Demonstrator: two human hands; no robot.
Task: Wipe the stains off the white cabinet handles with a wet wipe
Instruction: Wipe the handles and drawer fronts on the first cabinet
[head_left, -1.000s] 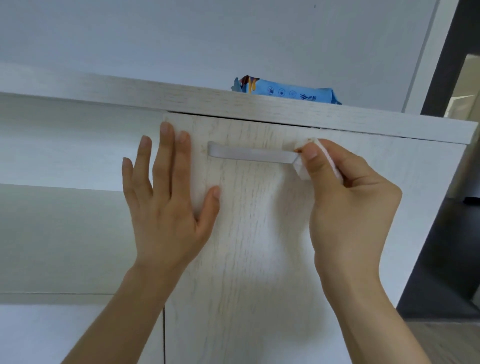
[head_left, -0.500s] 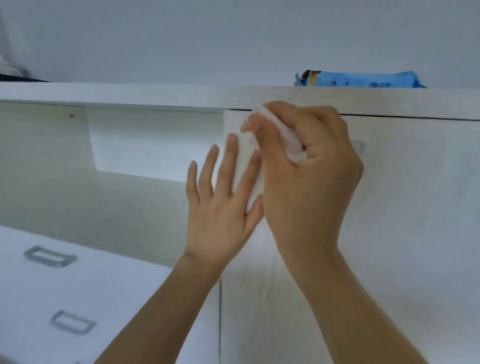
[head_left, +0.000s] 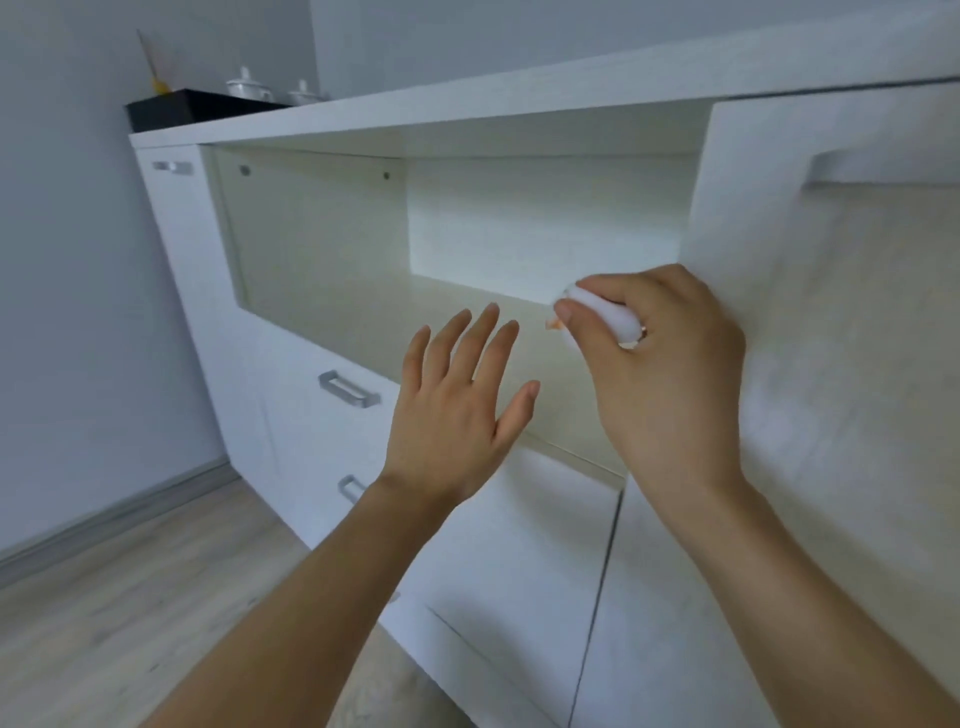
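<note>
**Inspector:** Risks first, largest item down. The white cabinet (head_left: 519, 519) fills most of the frame. Three of its handles lie at lower left and upper left: a drawer handle (head_left: 348, 389), a second one (head_left: 349, 488) partly hidden behind the left wrist, and a far handle (head_left: 172, 167) on the tall end panel. Any of them could be skipped, in my judgement, since both hands are in front of the open shelf (head_left: 467, 332) and touch no handle.

**Assistant:** And the handle at upper right?

**Inspector:** The door handle (head_left: 883, 169) sits well above the right hand (head_left: 670, 374). Blur prevents me from telling whether stains remain on it.

**Assistant:** State of the grips?

**Inspector:** Right grip clamped on the wet wipe (head_left: 605, 312), bunched between thumb and fingers at frame centre. A bunched wipe offers little clean face, so it may smear. Left hand (head_left: 457, 410) has fingers spread, holding nothing.

**Assistant:** Surroundings?

**Inspector:** Upper left: a black box (head_left: 192, 106) on the cabinet top, with white lidded pots (head_left: 249, 85) behind. Wooden floor (head_left: 130, 597) at lower left. Nothing obstructs the drawer handles except the left forearm.
</note>
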